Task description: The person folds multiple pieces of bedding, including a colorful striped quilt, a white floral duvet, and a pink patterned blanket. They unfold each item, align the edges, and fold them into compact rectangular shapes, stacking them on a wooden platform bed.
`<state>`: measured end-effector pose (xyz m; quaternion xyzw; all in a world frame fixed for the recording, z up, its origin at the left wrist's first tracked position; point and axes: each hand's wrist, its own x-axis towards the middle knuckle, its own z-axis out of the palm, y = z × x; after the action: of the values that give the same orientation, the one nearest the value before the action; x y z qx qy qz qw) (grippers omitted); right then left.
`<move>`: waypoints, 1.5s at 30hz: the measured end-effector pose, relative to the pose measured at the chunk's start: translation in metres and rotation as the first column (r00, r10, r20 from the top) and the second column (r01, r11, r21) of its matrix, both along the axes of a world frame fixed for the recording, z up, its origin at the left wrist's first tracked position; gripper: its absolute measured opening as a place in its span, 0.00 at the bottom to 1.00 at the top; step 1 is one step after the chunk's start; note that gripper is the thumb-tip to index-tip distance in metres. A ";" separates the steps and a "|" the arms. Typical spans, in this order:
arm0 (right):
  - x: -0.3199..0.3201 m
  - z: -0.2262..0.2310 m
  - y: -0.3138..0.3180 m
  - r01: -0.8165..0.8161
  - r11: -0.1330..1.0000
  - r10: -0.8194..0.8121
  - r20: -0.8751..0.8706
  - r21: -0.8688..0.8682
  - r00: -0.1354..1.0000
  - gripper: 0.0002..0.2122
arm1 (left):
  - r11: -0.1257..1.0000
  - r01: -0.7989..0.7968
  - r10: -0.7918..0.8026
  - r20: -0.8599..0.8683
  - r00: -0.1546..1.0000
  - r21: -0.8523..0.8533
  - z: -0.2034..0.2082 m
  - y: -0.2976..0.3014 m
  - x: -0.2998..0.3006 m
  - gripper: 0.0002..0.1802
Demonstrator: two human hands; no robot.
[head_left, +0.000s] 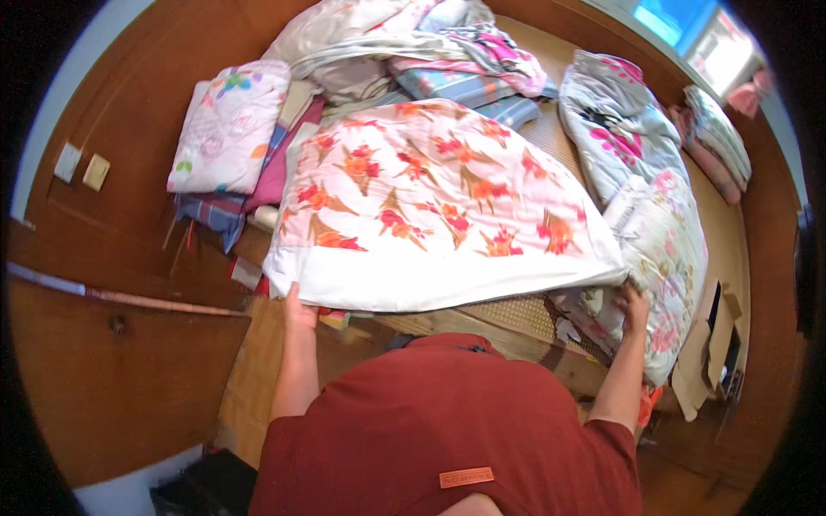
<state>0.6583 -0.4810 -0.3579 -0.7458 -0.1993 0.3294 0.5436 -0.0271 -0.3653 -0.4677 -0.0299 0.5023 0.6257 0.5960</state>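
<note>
We held a soft quilt (439, 206) of pale cloth printed with red and orange flowers, its far side rounded like a dome, with a plain white band along the side nearest us. Our left hand (299, 308) was closed on its near left corner, thumb on top; our right hand (634, 307) had its fingers curled at the near right corner, the grip clamped on the cloth there. The quilt lay ahead of us, stretched between both hands. A puffy flowered bundle (667, 267) touched its right end; just beside it on the left was a folded blanket (228, 133), and beyond rose a rumpled heap (370, 34) of bedding. Bare woven mat (552, 142) showed past its far right edge, and a wooden edge (508, 334) ran below the white band.
</note>
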 end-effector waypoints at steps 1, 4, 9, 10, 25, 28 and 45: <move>-0.006 -0.011 -0.002 -0.069 0.997 0.068 -0.016 -0.037 0.998 0.12 | 1.000 -0.018 0.018 -0.015 1.000 -0.002 -0.009 -0.008 -0.001 0.24; 0.009 -0.043 -0.007 0.007 1.000 -0.007 -0.019 -0.003 1.000 0.11 | 0.995 -0.091 0.093 -0.048 0.995 0.039 0.000 -0.007 0.000 0.24; -0.007 -0.032 -0.004 0.058 0.998 -0.055 -0.078 0.035 0.995 0.11 | 0.953 -0.300 0.268 -0.357 0.895 -0.034 0.030 0.004 -0.036 0.21; -0.007 -0.030 -0.007 0.070 0.996 -0.065 -0.082 0.061 0.994 0.11 | 0.969 -0.242 0.200 -0.402 0.893 -0.054 0.032 0.008 -0.040 0.20; 0.011 -0.063 -0.006 0.089 0.987 -0.074 -0.107 0.138 0.991 0.13 | 0.977 -0.033 -0.207 -0.974 0.089 -0.210 0.068 0.059 -0.049 0.14; -0.001 -0.055 0.000 0.142 0.987 -0.134 -0.103 0.073 0.986 0.13 | 0.981 -0.052 0.190 -0.898 0.397 0.185 0.074 0.060 -0.064 0.16; -0.039 -0.023 0.000 -0.002 0.993 -0.020 -0.188 -0.119 0.982 0.06 | 0.935 -0.152 -0.060 -0.564 0.824 -0.321 -0.005 0.012 -0.054 0.20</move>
<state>0.6191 -0.4811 -0.3809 -0.7429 -0.1235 0.4075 0.5164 -0.0809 -0.3535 -0.4727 0.0382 0.7589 0.5204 0.3897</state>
